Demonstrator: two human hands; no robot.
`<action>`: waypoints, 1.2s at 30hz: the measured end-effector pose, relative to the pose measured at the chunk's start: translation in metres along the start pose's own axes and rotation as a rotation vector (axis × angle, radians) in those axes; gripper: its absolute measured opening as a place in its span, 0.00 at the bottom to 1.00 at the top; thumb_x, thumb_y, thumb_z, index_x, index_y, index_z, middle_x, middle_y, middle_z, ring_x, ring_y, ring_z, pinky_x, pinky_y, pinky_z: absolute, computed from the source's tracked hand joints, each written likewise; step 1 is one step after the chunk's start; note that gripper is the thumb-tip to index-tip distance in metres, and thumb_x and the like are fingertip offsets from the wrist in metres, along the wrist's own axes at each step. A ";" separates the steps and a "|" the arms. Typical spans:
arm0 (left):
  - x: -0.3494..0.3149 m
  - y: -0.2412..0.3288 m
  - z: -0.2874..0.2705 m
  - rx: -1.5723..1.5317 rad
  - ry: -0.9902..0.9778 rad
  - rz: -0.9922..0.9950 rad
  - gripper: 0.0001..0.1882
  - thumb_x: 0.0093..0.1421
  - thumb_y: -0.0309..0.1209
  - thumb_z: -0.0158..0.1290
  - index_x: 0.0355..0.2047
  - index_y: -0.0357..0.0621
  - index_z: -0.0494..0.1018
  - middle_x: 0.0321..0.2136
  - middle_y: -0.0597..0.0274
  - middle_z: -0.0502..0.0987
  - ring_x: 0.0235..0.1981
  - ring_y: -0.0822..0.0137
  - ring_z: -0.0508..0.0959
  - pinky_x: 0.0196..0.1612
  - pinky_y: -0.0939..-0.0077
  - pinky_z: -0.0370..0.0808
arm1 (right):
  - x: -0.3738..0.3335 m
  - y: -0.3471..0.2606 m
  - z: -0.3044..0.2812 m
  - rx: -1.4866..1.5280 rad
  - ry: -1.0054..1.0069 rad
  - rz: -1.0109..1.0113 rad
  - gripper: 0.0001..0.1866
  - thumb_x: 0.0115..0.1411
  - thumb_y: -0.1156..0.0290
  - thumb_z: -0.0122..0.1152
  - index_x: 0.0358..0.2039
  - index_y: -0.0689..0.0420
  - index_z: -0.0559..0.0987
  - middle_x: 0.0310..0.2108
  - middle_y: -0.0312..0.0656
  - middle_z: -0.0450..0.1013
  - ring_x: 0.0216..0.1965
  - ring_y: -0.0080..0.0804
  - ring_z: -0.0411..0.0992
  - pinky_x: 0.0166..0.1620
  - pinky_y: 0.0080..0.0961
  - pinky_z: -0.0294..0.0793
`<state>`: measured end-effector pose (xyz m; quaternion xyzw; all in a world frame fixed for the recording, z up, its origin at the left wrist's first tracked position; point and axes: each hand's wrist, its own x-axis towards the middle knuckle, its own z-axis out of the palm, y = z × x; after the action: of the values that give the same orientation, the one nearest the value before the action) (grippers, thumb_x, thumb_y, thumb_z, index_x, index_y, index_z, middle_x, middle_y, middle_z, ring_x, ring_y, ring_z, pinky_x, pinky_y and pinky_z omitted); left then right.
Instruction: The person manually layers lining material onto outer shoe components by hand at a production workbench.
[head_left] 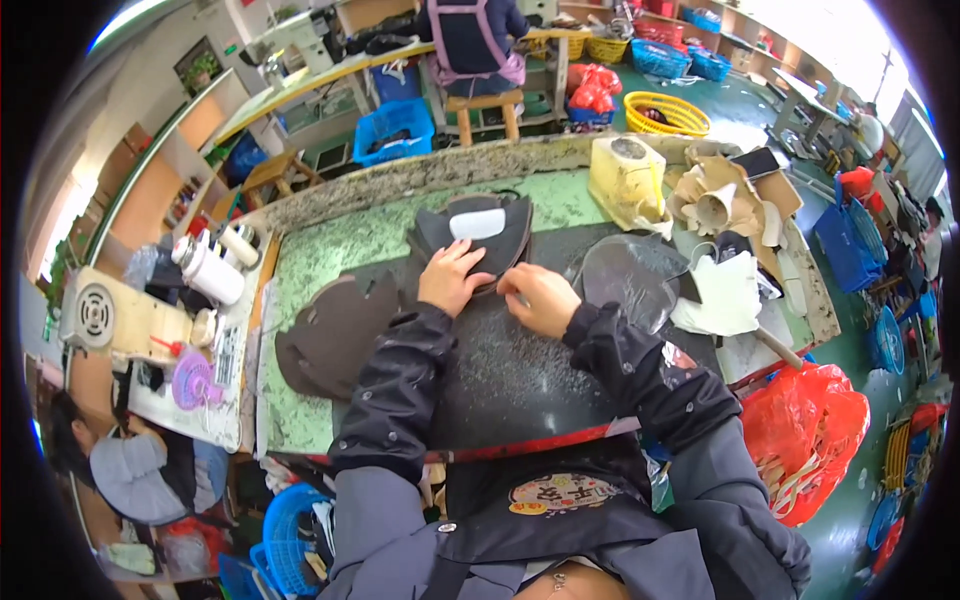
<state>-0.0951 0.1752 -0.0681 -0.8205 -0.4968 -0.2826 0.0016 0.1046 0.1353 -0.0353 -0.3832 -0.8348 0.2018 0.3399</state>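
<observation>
A stack of dark, curved flat pieces [425, 232], like shoe-upper cuts, lies on the far middle of the worktable, with a white rounded patch [478, 224] on top. My left hand [452, 279] rests on its near edge, fingers stretched out toward the patch. Beside it, my right hand [540, 301] is closed, with thumb and fingertips pinched at the stack's near right edge; whatever is between them is too small to make out. Another pile of dark brown pieces [335, 335] lies left of my left forearm. Dark pieces under a glossy sheet [630, 280] sit to the right.
A yellowed plastic container [627, 182], torn brown paper [715, 205] and a white glue-stained sheet [722, 292] crowd the table's right side. A red plastic bag [805, 440] hangs off the right corner. At left stand a machine [125, 315] and a white thermos [208, 270]. Other people sit nearby.
</observation>
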 end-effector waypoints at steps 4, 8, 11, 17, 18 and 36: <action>0.014 0.005 0.001 -0.011 0.114 0.067 0.14 0.53 0.40 0.56 0.38 0.48 0.78 0.38 0.49 0.78 0.42 0.51 0.77 0.44 0.62 0.74 | -0.004 0.006 -0.011 -0.022 0.018 -0.014 0.07 0.50 0.74 0.53 0.31 0.57 0.75 0.32 0.45 0.71 0.39 0.45 0.71 0.41 0.36 0.71; 0.033 -0.027 -0.016 -0.410 0.249 -0.270 0.16 0.59 0.42 0.53 0.28 0.40 0.77 0.21 0.50 0.76 0.22 0.56 0.77 0.27 0.64 0.70 | 0.027 0.017 0.037 -0.397 0.059 -0.120 0.23 0.54 0.55 0.55 0.49 0.51 0.71 0.52 0.47 0.65 0.54 0.43 0.62 0.55 0.46 0.59; 0.040 0.016 -0.081 -0.394 0.591 -0.342 0.14 0.61 0.37 0.53 0.29 0.35 0.75 0.23 0.54 0.78 0.23 0.69 0.73 0.30 0.72 0.70 | 0.034 0.031 0.036 -0.557 -0.084 0.065 0.30 0.54 0.43 0.51 0.54 0.46 0.70 0.52 0.48 0.64 0.55 0.42 0.61 0.52 0.49 0.57; -0.062 0.132 -0.144 -0.164 0.315 -0.035 0.10 0.53 0.18 0.49 0.36 0.36 0.76 0.27 0.51 0.78 0.25 0.60 0.79 0.28 0.70 0.75 | 0.054 0.043 -0.006 0.005 -0.202 0.102 0.22 0.52 0.57 0.57 0.45 0.55 0.75 0.42 0.49 0.73 0.45 0.45 0.71 0.48 0.35 0.70; -0.088 0.127 -0.127 -0.132 0.182 0.120 0.13 0.49 0.18 0.53 0.37 0.37 0.75 0.29 0.50 0.78 0.28 0.56 0.80 0.28 0.69 0.76 | 0.045 0.054 -0.016 0.035 0.018 0.018 0.19 0.51 0.63 0.58 0.43 0.57 0.75 0.40 0.49 0.73 0.44 0.46 0.71 0.47 0.35 0.71; 0.046 0.264 0.107 -0.180 -0.359 0.372 0.37 0.51 0.49 0.56 0.56 0.40 0.62 0.58 0.57 0.63 0.60 0.61 0.61 0.60 0.56 0.57 | -0.184 0.152 -0.184 -0.387 0.673 0.674 0.09 0.47 0.67 0.65 0.27 0.58 0.79 0.21 0.43 0.74 0.24 0.30 0.73 0.31 0.26 0.71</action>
<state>0.1862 0.1090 -0.0634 -0.9315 -0.3026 -0.1708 -0.1075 0.4014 0.1008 -0.0753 -0.7305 -0.5315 0.0075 0.4287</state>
